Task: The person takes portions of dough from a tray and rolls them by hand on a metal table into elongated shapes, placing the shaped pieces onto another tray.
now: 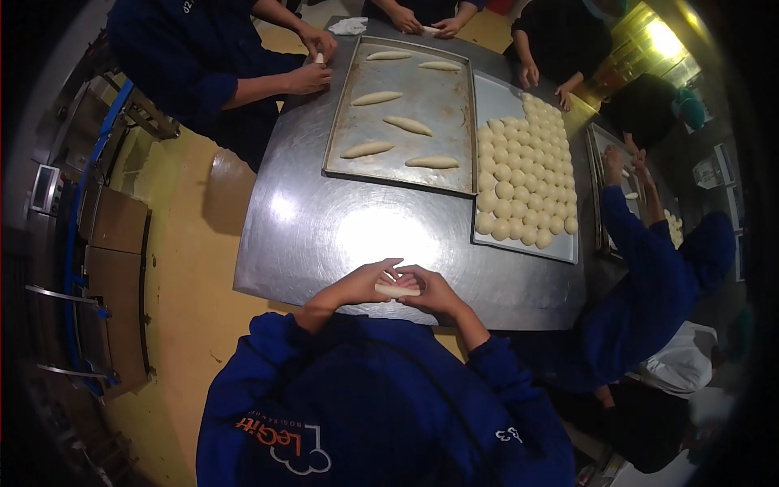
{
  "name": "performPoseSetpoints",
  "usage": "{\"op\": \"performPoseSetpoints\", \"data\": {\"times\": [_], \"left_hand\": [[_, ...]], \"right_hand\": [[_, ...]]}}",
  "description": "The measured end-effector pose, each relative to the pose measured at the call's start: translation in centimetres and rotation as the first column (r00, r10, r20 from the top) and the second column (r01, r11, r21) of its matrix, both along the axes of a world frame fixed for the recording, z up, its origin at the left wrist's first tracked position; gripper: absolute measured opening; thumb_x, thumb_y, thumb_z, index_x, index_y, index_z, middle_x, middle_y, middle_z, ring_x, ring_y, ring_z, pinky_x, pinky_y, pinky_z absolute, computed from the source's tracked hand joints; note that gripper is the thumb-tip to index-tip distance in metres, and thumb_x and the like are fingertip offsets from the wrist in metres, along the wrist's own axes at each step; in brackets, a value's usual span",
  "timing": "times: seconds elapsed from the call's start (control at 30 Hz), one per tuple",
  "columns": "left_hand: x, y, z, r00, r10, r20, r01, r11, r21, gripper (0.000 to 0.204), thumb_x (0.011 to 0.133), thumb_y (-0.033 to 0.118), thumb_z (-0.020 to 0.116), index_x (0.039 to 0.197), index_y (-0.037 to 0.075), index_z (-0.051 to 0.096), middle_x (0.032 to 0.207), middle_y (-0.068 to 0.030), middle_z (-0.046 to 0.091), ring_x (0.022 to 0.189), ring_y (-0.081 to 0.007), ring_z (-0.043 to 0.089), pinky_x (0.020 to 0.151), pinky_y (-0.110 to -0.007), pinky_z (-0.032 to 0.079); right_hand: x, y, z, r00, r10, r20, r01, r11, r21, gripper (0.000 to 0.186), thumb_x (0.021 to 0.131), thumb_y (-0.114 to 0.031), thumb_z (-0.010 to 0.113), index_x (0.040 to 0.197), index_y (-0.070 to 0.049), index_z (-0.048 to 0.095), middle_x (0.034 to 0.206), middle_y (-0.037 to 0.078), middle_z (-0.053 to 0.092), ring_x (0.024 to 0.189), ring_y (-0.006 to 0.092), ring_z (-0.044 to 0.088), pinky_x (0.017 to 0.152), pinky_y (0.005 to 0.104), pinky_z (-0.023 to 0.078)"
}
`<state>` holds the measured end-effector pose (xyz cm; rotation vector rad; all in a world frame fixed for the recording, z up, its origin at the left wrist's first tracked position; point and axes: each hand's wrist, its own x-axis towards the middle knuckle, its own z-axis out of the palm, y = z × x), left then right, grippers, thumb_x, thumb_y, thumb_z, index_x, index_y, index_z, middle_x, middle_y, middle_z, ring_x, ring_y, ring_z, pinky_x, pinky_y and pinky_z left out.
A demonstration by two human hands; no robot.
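At the near edge of the steel table [292, 235], my left hand [365, 282] and my right hand [430, 286] are closed around an elongated pale piece of dough [396, 290], with both hands' fingers curled toward each other. Farther from me lies a worn metal baking tray [349, 166] holding several spindle-shaped dough pieces [410, 124], spaced apart. To its right, a lighter tray [519, 252] holds several rows of round dough balls [527, 178].
Co-workers [182, 69] stand at the far left and far side, hands on small dough pieces. Another co-worker [649, 284] reaches over a second tray at the right. A white cloth [347, 25] lies at the far edge. Boxy equipment [114, 268] with cardboard-coloured panels stands left of the table.
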<state>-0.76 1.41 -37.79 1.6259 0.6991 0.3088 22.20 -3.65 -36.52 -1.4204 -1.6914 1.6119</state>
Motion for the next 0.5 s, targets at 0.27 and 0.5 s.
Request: {"op": "performPoseSetpoints", "data": {"times": [0.27,0.5], "left_hand": [[0.0,-0.2,-1.1,0.991,0.090,0.095,-0.091,0.996,0.003,0.079,0.079,0.004,0.079,0.147,0.003,0.040,0.115,-0.0146,0.065,0.103,-0.0219,0.066,0.092,-0.033,0.054],[-0.7,0.5,-1.4,0.969,0.236,0.080,-0.235,0.972,-0.016,0.072,0.084,0.006,0.076,0.146,0.004,0.040,0.121,-0.0163,0.064,0.115,-0.0232,0.063,0.099,-0.035,0.053]], "right_hand": [[0.1,-0.7,-0.7,0.989,-0.138,-0.044,0.140,0.989,0.042,0.059,0.078,0.001,0.081,0.132,-0.003,0.056,0.110,0.008,0.066,0.103,0.0161,0.065,0.093,0.0300,0.054],[-0.8,0.2,0.2,0.914,-0.401,0.060,0.368,0.884,0.289,0.052,0.085,-0.010,0.071,0.134,-0.003,0.056,0.120,0.013,0.067,0.103,0.0244,0.067,0.092,0.0345,0.053]]}}
